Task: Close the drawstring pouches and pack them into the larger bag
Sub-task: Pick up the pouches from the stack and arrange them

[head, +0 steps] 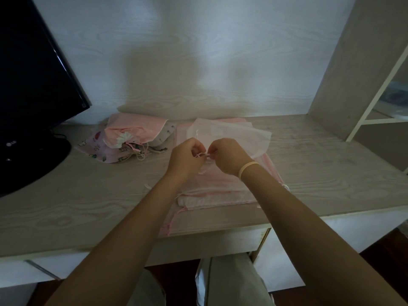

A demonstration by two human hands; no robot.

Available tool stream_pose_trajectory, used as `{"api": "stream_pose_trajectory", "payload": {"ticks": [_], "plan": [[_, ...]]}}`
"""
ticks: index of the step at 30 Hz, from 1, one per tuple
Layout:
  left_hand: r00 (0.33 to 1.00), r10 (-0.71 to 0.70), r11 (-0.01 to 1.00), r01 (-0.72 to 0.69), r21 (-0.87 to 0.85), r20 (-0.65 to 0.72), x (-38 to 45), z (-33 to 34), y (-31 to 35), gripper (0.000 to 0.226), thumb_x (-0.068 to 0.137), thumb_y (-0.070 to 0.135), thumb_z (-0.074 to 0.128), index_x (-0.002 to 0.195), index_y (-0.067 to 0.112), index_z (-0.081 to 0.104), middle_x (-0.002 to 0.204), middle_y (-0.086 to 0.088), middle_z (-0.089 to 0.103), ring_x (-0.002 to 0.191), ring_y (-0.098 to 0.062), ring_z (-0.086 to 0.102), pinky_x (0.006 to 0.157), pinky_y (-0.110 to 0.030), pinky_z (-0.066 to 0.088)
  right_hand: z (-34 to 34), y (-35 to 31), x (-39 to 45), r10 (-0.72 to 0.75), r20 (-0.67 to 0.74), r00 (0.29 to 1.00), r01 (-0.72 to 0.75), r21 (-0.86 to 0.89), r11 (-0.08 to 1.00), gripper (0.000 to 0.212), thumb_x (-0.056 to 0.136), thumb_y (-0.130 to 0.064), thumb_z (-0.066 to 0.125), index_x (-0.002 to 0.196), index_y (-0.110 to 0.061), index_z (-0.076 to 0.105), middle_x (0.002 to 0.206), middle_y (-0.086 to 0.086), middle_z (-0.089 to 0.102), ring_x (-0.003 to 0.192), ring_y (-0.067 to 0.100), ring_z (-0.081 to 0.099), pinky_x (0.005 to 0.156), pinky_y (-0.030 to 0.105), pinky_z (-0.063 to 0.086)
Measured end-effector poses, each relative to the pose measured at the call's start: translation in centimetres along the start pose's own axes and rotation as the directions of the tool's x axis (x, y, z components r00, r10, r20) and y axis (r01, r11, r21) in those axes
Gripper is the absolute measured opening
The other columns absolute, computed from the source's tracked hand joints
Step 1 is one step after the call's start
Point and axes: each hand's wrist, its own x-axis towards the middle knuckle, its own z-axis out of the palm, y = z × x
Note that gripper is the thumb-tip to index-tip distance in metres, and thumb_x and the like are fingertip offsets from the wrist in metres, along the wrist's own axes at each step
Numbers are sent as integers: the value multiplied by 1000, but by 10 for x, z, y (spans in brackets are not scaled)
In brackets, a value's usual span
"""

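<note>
Two hands, left hand and right hand, both pinching one drawstring, one white pouch, one patterned pile

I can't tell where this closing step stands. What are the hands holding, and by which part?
Both the left hand and right hand pinch the drawstring of the sheer white pouch, at its mouth.
</note>
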Motion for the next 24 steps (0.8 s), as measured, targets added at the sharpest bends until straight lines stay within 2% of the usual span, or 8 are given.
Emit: {"api": "stream_pose_trajectory", "payload": {"ticks": [2,6,9,11,13,15,19,24], "plan": [[999,37,999,-37,35,-3,0,0,-1,15,81,9,72,81,21,62,73,14,59,67,-1,54,57,-14,39,-4,1,2,20,57,998,-22,35,999,24,97,-14,52,108,-7,71,108,12,69,101,25,62,90,32,48],[989,146,980,-142,141,-17,0,-1,-3,18,80,8,70,76,22,60,79,8,58,78,-14,56,61,-22,38,-11,3,6,47,204,978,-83,172,982,28,97,-21,54,111,-3,70,110,14,69,96,23,60,82,26,42],[962,243,950,-211,231,-122,1,2,-8,13,76,13,78,76,22,69,91,4,54,93,-16,48,76,-26,36,-13,7,6,63,280,958,-148,297,943,31,97,-18,52,104,9,68,90,19,62,82,23,50,75,30,39],[952,266,937,-219,271,-151,3,3,-10,8,75,18,80,80,22,75,90,1,53,91,-16,45,77,-28,35,-11,11,5,99,314,944,-232,423,876,28,95,-14,54,93,12,66,78,15,53,72,22,44,65,31,34],[966,237,946,-205,252,-103,3,3,-10,5,80,20,77,84,23,76,86,3,55,83,-15,52,68,-27,36,-9,16,5,149,353,924,-337,565,754,18,93,-11,57,83,1,66,72,10,50,68,19,42,59,29,32],[979,194,963,-177,205,-66,3,4,-9,5,83,20,75,87,22,76,84,5,61,73,-12,56,63,-24,40,-7,19,4,154,397,905,-391,635,666,17,93,-11,58,78,-6,65,73,8,50,69,18,43,61,28,33],[984,165,979,-154,133,-74,0,7,-9,7,82,13,75,87,18,76,81,5,70,67,-7,59,64,-24,52,-7,20,3,153,424,893,-427,685,591,12,92,-9,59,81,-6,64,72,6,52,66,16,44,60,27,34],[988,119,991,-111,77,-96,-1,9,-9,9,79,11,75,84,18,73,79,4,70,68,-9,60,65,-25,53,-4,19,5,165,425,890,-442,715,542,13,91,-9,61,78,-8,65,70,4,55,65,15,47,61,26,35]]}}
